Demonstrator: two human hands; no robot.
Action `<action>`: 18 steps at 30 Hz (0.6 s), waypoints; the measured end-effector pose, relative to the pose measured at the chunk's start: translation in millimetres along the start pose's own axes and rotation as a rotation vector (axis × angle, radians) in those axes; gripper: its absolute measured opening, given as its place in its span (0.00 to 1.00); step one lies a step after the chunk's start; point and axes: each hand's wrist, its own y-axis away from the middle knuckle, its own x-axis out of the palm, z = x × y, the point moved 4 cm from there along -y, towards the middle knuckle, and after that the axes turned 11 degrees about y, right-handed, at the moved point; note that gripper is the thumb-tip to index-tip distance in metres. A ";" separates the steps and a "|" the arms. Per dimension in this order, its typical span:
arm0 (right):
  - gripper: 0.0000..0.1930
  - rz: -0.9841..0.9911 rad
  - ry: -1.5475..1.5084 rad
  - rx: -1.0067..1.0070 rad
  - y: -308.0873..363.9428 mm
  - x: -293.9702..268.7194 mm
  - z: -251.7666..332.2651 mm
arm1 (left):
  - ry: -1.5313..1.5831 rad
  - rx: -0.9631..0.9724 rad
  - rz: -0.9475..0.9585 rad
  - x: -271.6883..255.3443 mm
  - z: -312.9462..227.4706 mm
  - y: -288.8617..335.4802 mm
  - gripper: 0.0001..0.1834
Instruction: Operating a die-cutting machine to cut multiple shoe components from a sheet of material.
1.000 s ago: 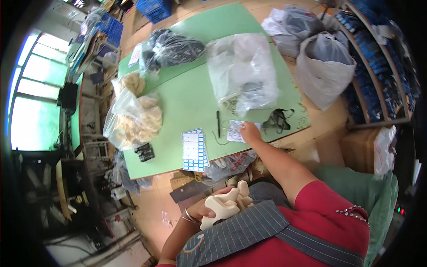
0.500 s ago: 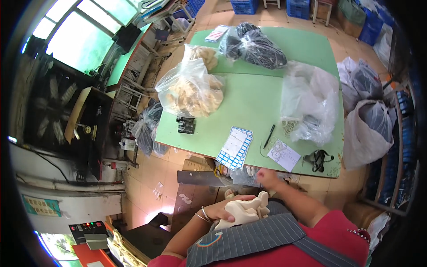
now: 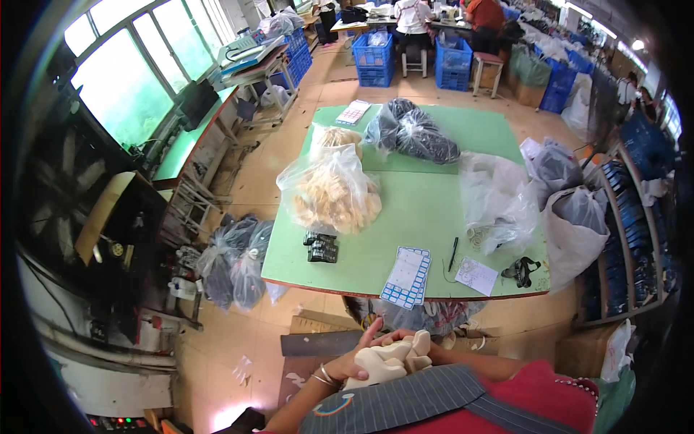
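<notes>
Close to my body, I hold a small bundle of cream, soft-looking curved pieces (image 3: pixel 383 363); their exact kind cannot be made out. My left hand (image 3: pixel 354 360), with a bangle at the wrist, grips the bundle's left side, thumb in front and one finger sticking up. Behind the pieces, my right hand (image 3: pixel 399 335) reaches in from the right and is closed against their far side, most of it hidden. The green table (image 3: pixel 347 267) stands just beyond both hands. Near its front edge lie blue-and-white label sheets (image 3: pixel 406 277).
On the table are a clear bag of cream pieces (image 3: pixel 332 192), a bag of dark pieces (image 3: pixel 416 134), a whitish plastic bag (image 3: pixel 499 199), black packets (image 3: pixel 322 249), a pen (image 3: pixel 453 253), a written note (image 3: pixel 476 276) and a black strap (image 3: pixel 522 272). Filled bags (image 3: pixel 235 260) sit on the floor.
My right hand has come back from near the table's front edge to the bundle. My left hand keeps hold of the cream pieces. The view has tilted up, showing more of the room.
</notes>
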 end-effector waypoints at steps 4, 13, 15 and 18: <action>0.17 -0.100 -0.072 0.063 -21.9 14.5 -20.9 | 0.091 -0.112 -0.017 -14.4 -23.9 33.5 0.76; 0.16 -0.256 0.854 -0.445 -53.7 43.0 7.5 | -0.006 -0.263 0.010 -47.2 -44.4 69.1 0.72; 0.17 -0.284 0.860 -0.483 -52.2 34.4 5.6 | 0.093 -0.290 -0.006 -44.9 -47.6 63.8 0.70; 0.17 -0.282 0.825 -0.470 -51.3 24.4 16.5 | 0.126 -0.317 -0.024 -35.9 -55.2 52.8 0.68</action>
